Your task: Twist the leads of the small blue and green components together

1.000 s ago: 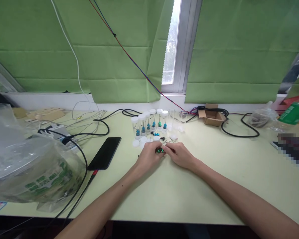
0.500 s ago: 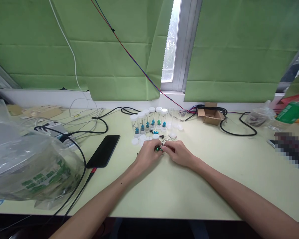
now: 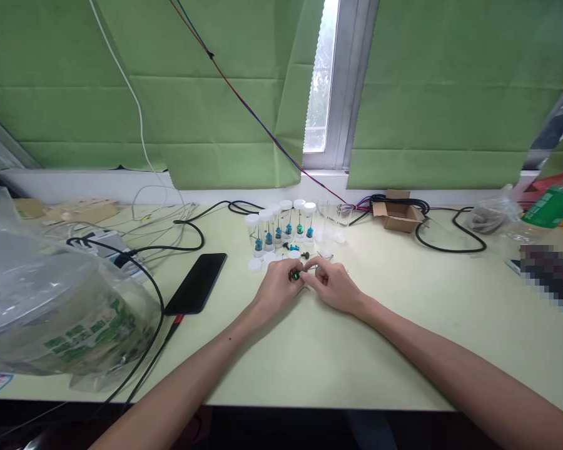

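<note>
Both the left hand (image 3: 276,289) and right hand (image 3: 334,289) pinch a tiny, glossy green part (image 3: 294,275).

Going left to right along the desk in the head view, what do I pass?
Clear plastic bag → black phone → left hand → small green part → right hand → cardboard box → green-labelled bottle.

Too small to identify, half covered by fingers of left hand (image 3: 276,286) and right hand (image 3: 336,289): green part (image 3: 295,275). Pixelated at far right: patch (image 3: 551,284). Cut by frame edges: plastic bag (image 3: 37,300), green bottle (image 3: 554,206).
</note>
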`<control>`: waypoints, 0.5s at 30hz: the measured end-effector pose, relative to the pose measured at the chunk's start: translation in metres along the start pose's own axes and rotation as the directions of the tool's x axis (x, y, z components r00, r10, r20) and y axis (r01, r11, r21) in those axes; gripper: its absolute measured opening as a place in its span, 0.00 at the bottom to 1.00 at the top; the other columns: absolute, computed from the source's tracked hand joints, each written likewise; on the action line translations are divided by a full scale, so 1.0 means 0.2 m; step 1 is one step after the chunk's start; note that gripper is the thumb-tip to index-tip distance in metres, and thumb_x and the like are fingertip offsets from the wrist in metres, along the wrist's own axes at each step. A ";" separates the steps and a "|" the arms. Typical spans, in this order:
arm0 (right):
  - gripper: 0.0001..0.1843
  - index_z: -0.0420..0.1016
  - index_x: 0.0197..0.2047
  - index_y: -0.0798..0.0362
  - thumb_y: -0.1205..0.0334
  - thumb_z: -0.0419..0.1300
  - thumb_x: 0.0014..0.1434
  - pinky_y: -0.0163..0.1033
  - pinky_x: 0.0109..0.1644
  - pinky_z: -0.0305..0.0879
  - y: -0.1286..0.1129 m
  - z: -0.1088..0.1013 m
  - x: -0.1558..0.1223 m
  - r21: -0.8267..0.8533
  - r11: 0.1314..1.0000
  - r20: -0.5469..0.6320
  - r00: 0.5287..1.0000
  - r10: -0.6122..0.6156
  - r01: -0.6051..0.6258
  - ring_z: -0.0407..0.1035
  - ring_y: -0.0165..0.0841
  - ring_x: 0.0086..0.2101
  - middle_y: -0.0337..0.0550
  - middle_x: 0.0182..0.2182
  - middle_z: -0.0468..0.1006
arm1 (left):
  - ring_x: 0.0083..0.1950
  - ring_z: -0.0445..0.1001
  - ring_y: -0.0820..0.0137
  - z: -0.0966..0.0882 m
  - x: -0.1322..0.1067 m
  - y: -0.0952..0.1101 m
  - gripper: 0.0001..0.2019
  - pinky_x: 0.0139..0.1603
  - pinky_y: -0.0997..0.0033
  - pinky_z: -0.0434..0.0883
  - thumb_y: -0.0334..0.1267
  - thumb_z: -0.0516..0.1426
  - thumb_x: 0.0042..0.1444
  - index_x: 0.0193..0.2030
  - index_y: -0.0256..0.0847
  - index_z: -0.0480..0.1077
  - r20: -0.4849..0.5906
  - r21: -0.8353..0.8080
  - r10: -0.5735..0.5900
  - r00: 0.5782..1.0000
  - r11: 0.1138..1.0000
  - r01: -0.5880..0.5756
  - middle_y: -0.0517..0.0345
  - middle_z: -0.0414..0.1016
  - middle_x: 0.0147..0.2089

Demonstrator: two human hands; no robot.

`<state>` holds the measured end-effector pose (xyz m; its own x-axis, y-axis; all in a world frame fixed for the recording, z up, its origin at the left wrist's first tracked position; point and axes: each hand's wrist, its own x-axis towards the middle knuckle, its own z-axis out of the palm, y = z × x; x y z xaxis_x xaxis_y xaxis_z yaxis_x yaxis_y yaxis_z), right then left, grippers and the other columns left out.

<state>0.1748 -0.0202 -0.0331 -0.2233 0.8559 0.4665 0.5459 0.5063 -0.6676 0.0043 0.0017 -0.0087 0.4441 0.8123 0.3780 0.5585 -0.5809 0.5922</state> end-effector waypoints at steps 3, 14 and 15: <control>0.09 0.67 0.45 0.52 0.57 0.55 0.64 0.33 0.28 0.54 0.00 0.00 -0.01 0.010 0.999 0.028 0.999 -0.041 0.040 0.56 0.27 0.19 0.27 0.17 0.61 | 0.27 0.61 0.73 0.00 0.01 -0.01 0.05 0.29 0.72 0.57 0.31 0.55 0.51 0.28 0.39 0.73 -0.016 -0.005 0.002 1.000 1.000 -0.002 0.62 0.71 0.26; 0.08 0.65 0.37 0.50 0.59 0.50 0.67 0.34 0.30 0.54 0.01 0.00 -0.01 -0.084 0.991 0.080 0.992 -0.096 0.102 0.57 0.29 0.21 0.32 0.20 0.64 | 0.27 0.60 0.74 0.01 0.01 -0.03 0.06 0.28 0.73 0.56 0.31 0.55 0.52 0.26 0.39 0.68 0.013 0.006 0.053 0.999 0.999 -0.053 0.63 0.67 0.24; 0.08 0.64 0.36 0.50 0.59 0.50 0.68 0.34 0.30 0.53 0.01 0.00 -0.01 -0.098 0.989 0.077 0.992 -0.104 0.111 0.57 0.29 0.22 0.33 0.21 0.65 | 0.27 0.60 0.74 0.01 0.00 -0.02 0.06 0.28 0.73 0.56 0.31 0.54 0.53 0.25 0.39 0.68 0.014 0.007 0.057 0.998 0.998 -0.057 0.63 0.67 0.24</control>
<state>0.1760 -0.0207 -0.0350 -0.3401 0.8043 0.4872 0.5945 0.5854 -0.5513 0.0034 0.0051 -0.0128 0.4850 0.7769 0.4014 0.5370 -0.6269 0.5645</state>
